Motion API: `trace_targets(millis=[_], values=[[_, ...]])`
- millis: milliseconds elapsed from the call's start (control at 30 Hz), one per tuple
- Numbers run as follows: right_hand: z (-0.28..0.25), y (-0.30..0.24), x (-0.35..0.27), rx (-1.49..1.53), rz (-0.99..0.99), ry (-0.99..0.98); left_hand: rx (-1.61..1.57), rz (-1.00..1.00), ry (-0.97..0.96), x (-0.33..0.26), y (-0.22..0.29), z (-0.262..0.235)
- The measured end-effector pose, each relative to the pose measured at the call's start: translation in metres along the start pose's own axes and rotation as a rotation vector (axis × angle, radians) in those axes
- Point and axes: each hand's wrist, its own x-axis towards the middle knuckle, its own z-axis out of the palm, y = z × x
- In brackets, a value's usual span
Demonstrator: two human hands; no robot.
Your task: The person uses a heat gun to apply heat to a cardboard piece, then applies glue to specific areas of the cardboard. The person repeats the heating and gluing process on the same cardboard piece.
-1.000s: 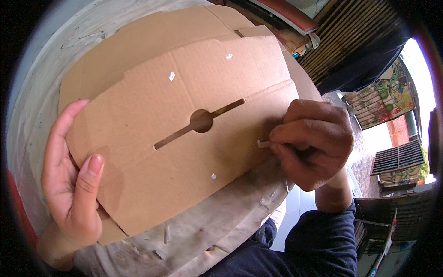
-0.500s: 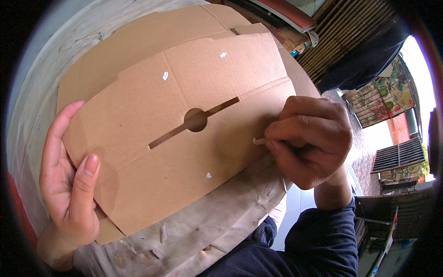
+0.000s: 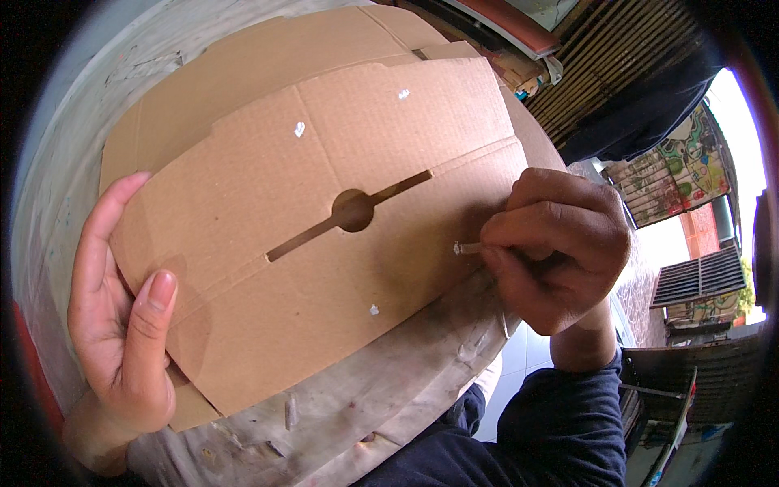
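Inspected cardboard [image 3: 341, 272]: found lying aslant over a second sheet [image 3: 203, 93], with smeared grey-white worktop [image 3: 349, 418] exposed along the near edge of the cardboard. Found cut through the middle of the cardboard: one round hole [image 3: 353, 210], set along a straight narrow slot [image 3: 300, 240]. Observed left grip [image 3: 126, 325] closed on the left edge of the cardboard, with thumb laid over the top face and fingers wrapped around the edge, partly hidden. Observed right grip [image 3: 560, 247] over the right end of the cardboard, with thumb and forefinger pressed together, pinching a short pale stick [image 3: 471, 248]. Recorded white at the tip of the stick, against the right part of the cardboard; unable to tell whether on the stick or on the cardboard. Counted, on the far half of the cardboard, a left dab [image 3: 299, 129] and a right dab [image 3: 404, 95], both white; counted one more white dab [image 3: 374, 310] close to the near edge. Noted a small pale scrap [image 3: 290, 411] on the worktop, just off the near edge of the cardboard. Noted dark blue sleeve [image 3: 560, 418] below the right end of the cardboard, and brown slats [image 3: 617, 73] well beyond its far right corner.
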Motion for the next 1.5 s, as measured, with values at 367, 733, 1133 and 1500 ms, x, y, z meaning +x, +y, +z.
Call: trace_targets(millis=[367, 733, 1133, 1500], values=[[-0.001, -0.006, 0.001, -0.026, 0.102, -0.038, -0.018, 0.016, -0.015, 0.000, -0.001, 0.000], [-0.008, 0.006, -0.001, 0.231, 0.139, 0.066, -0.122, 0.001, 0.051, 0.001, 0.002, 0.006], [0.009, -0.064, -0.003, 0.066, 0.282, 0.268, -0.196, 0.116, 0.081, 0.001, -0.002, 0.006], [0.042, -0.079, 0.001, -0.104, 0.435, 0.214, -0.329, 0.099, 0.086, 0.005, -0.004, 0.010]])
